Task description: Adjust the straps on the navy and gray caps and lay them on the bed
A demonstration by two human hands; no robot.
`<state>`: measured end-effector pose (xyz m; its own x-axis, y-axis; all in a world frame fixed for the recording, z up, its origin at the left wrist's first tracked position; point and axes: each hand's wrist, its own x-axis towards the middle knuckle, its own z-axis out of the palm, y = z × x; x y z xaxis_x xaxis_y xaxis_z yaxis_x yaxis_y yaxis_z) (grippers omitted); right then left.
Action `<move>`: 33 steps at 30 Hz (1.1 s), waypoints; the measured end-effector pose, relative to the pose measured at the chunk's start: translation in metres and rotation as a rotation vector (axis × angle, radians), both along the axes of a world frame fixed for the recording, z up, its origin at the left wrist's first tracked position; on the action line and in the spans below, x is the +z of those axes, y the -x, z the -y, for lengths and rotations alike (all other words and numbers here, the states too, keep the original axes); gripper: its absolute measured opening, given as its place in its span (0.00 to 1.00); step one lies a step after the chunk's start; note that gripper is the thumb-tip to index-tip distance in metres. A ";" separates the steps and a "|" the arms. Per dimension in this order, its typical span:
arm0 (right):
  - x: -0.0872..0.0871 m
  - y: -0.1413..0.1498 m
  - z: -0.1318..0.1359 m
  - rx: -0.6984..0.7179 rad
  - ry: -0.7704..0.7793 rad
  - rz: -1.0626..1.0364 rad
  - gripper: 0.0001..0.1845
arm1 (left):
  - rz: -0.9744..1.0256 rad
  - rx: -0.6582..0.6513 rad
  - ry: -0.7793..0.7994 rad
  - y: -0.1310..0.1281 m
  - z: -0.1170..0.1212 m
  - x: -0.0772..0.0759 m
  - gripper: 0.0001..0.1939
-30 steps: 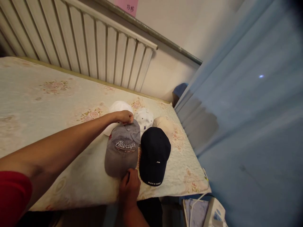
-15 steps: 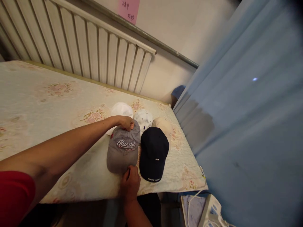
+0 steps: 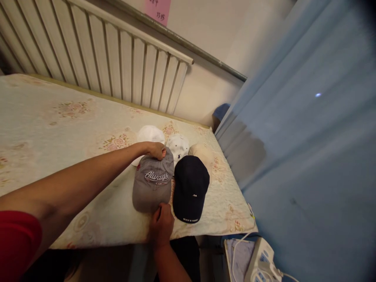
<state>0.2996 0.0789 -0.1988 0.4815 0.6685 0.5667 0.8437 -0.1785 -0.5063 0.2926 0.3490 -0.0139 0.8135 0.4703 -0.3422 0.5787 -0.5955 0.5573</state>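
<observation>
A grey baseball cap point(image 3: 151, 192) with "Always" stitched on its front lies brim toward me on the bed. My left hand point(image 3: 157, 150) is closed on its crown at the far end. At the brim's front edge, my right hand point(image 3: 163, 219) pinches the cap with curled fingers. Just right of it rests a black baseball cap point(image 3: 191, 184), its brim also facing me. Behind these are a white cap point(image 3: 149, 134), a white cap with small dark marks point(image 3: 177, 147) and a beige cap point(image 3: 202, 152), each partly covered.
The caps lie on a floral bed cover point(image 3: 88, 137). A white radiator point(image 3: 126, 66) runs along the wall behind. On the right hangs a blue curtain point(image 3: 293, 156). Below the bed's corner, a white power strip point(image 3: 262, 258) with cables sits on a small stand.
Both hands keep their hold on the grey cap, which stays nearly in place. The view has shifted very slightly.
</observation>
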 end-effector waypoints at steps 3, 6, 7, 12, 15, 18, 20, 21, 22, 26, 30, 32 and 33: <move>0.001 0.001 0.000 -0.001 0.000 -0.008 0.13 | 0.024 0.018 -0.038 0.000 0.002 0.004 0.16; 0.001 0.001 0.001 -0.001 0.001 -0.010 0.13 | 0.057 0.067 -0.072 0.002 0.007 0.008 0.15; 0.002 0.002 0.001 -0.006 0.005 -0.007 0.13 | 0.073 0.094 -0.084 0.003 0.010 0.009 0.14; 0.003 0.002 0.002 -0.036 0.022 0.020 0.12 | 0.194 0.346 -0.173 0.019 0.025 0.006 0.14; 0.002 0.003 0.003 -0.043 0.018 0.011 0.12 | 0.261 0.583 -0.226 0.043 0.038 -0.009 0.12; 0.001 0.003 0.003 -0.049 0.011 -0.015 0.12 | 0.280 0.781 -0.206 0.075 0.058 -0.039 0.10; 0.000 0.002 0.003 -0.051 -0.006 -0.040 0.13 | 0.273 0.883 -0.170 0.095 0.075 -0.065 0.10; -0.001 0.003 0.003 -0.052 -0.020 -0.062 0.13 | 0.271 0.916 -0.144 0.103 0.084 -0.078 0.10; 0.000 0.003 0.003 -0.050 -0.037 -0.098 0.12 | 0.271 0.937 -0.111 0.110 0.094 -0.091 0.09; 0.007 0.004 0.004 -0.054 -0.101 -0.293 0.11 | 0.338 0.919 0.032 0.123 0.130 -0.130 0.10; 0.020 0.007 0.007 -0.115 -0.131 -0.406 0.09 | 0.466 0.861 0.085 0.129 0.153 -0.146 0.18; 0.024 0.008 0.009 -0.160 -0.141 -0.489 0.08 | 0.501 0.824 0.078 0.134 0.159 -0.148 0.21; 0.025 0.008 0.009 -0.183 -0.142 -0.540 0.07 | 0.510 0.808 0.065 0.136 0.161 -0.149 0.23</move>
<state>0.2917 0.0701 -0.1735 0.8273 0.4830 0.2869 0.4214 -0.1959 -0.8855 0.1567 0.1885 -0.1629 0.3097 0.9473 -0.0822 0.4798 -0.0810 0.8736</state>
